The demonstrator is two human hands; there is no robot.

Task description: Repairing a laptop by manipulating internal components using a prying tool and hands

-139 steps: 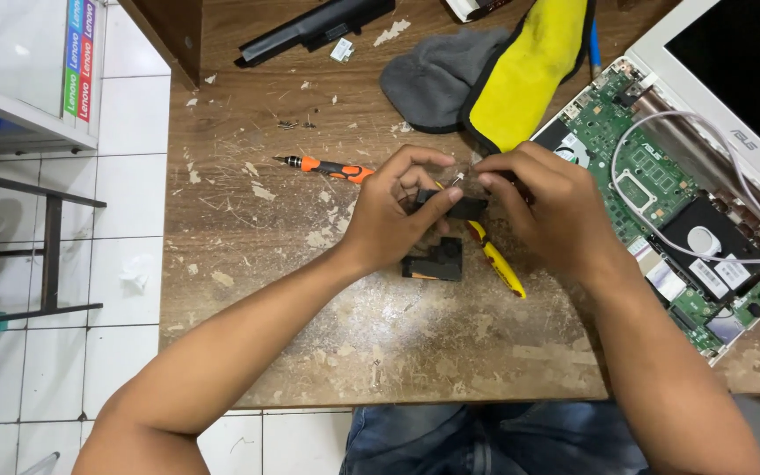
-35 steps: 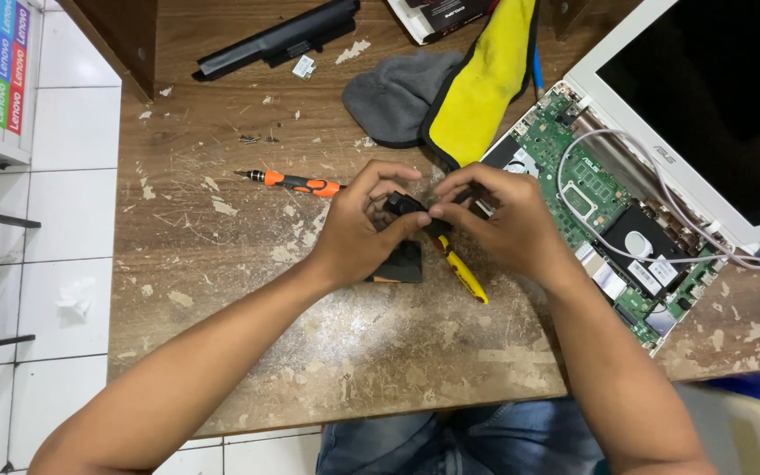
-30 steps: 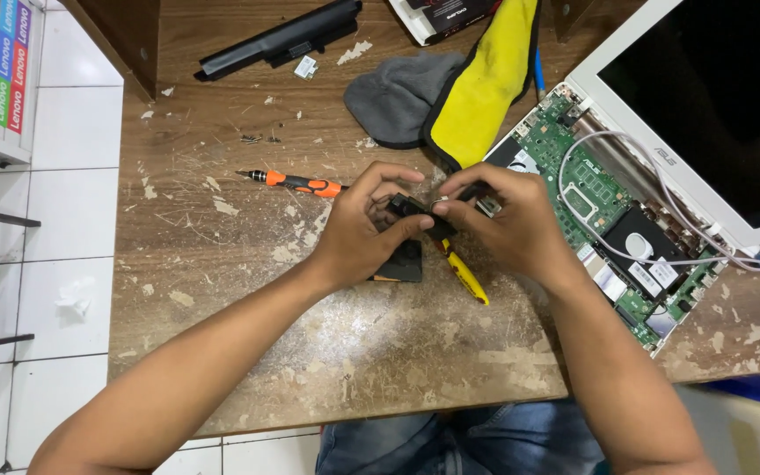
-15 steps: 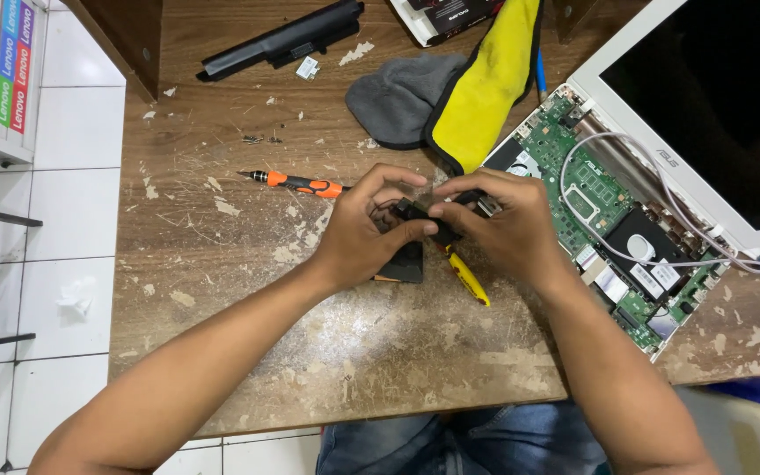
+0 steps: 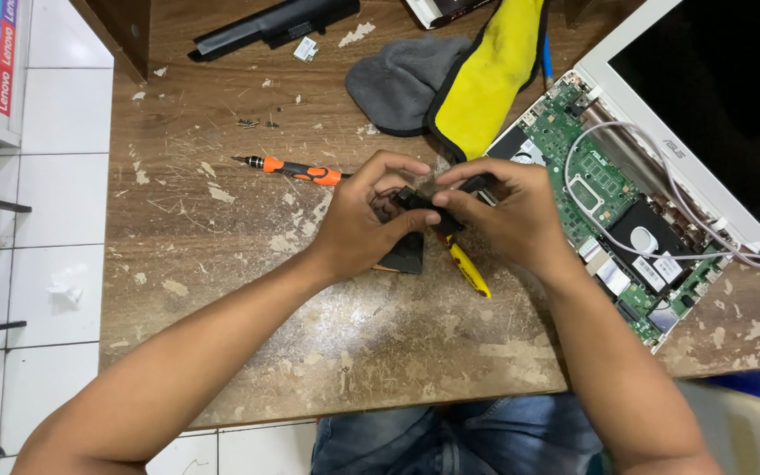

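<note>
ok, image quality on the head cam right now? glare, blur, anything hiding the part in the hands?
Head view: even, soft light, faint shadows only under the forearms; no blown glare, the laptop screen reads plain dark. Focus is sharp across the wooden table and the green circuit board; no motion blur. The small black part is mostly covered by the left hand and right hand.

Dark laptop screen [image 5: 714, 97], white bezel, top right; coloured spine labels [image 5: 0, 53] top left.

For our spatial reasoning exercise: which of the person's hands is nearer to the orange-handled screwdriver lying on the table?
Left. The left hand sits just right of the screwdriver, almost at its orange handle; the right hand is farther right, beyond the left.
</note>
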